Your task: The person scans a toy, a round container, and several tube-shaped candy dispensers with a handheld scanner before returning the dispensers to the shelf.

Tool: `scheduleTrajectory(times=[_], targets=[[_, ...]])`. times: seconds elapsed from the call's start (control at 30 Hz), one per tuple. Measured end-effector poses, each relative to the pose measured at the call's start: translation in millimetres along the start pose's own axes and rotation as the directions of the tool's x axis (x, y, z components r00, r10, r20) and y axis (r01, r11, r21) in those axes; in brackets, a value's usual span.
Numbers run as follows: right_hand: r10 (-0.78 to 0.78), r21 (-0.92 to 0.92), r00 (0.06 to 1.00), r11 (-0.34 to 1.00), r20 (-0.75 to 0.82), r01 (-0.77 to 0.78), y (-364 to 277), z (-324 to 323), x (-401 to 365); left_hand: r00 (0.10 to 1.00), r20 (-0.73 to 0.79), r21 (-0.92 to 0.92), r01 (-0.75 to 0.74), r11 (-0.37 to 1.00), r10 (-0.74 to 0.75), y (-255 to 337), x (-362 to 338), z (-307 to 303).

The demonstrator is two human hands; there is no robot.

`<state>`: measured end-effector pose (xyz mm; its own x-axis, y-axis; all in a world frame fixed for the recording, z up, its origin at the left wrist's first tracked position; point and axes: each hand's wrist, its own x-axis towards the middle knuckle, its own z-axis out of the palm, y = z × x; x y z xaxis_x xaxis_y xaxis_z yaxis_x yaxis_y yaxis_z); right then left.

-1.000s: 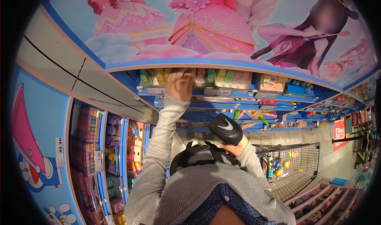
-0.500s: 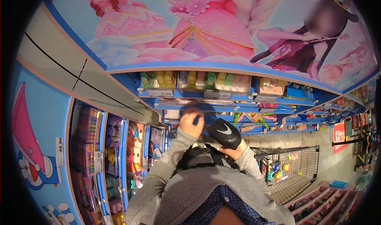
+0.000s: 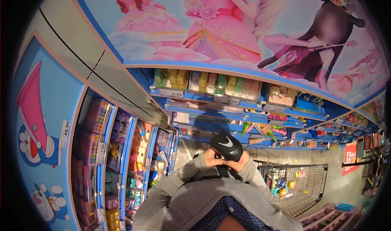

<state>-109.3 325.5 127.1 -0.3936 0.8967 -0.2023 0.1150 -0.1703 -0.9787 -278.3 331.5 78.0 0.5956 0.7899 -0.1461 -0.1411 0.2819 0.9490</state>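
Observation:
A black rounded object with a grey curved mark (image 3: 229,146), like a scanner head, is held in front of my chest. My right hand (image 3: 213,158) is closed against its lower left side, fingers pressed near the base. From below and to the right, my left hand (image 3: 237,162) grips it, with the thumb toward the other hand. The two hands almost meet under the object. What lies beneath the fingers is hidden.
Blue shelves (image 3: 195,95) with small packaged goods and price tags run ahead. More shelves with colourful packs (image 3: 99,149) stand on the left. A black wire cart (image 3: 313,186) holding toys is at the right. A pink rack (image 3: 326,217) stands at lower right.
My right hand has come down from near the shelves to the black object beside my left hand. The object has moved slightly down, and the view has shifted.

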Motion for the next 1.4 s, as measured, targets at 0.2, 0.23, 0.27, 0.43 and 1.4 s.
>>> scheduleTrajectory(times=[0.2,0.23,0.27,0.43,1.4], targets=[[0.113,-0.014,0.984,0.994,0.136,-0.113,12.8,0.5,-3.4,1.000,0.019,-0.019,-0.016,1.000,0.016,13.9,-23.2,24.9],[0.041,-0.037,0.992,0.999,0.116,-0.037,15.8,3.8,-5.3,1.000,-0.005,0.033,-0.030,0.999,0.030,13.0,-27.4,27.3],[-0.030,-0.060,0.995,0.998,0.094,0.036,17.7,8.0,-6.7,0.999,-0.026,0.084,-0.041,0.996,0.043,11.6,-32.0,29.6],[-0.014,-0.128,0.993,0.991,0.115,0.028,4.4,18.9,-26.9,0.992,-0.057,0.155,-0.105,0.982,0.115,5.4,-46.9,39.1],[0.388,0.362,0.664,0.914,-0.640,-0.184,75.3,96.7,-289.5,0.970,0.166,0.128,0.157,0.979,-0.177,-108.6,-180.6,137.5]])
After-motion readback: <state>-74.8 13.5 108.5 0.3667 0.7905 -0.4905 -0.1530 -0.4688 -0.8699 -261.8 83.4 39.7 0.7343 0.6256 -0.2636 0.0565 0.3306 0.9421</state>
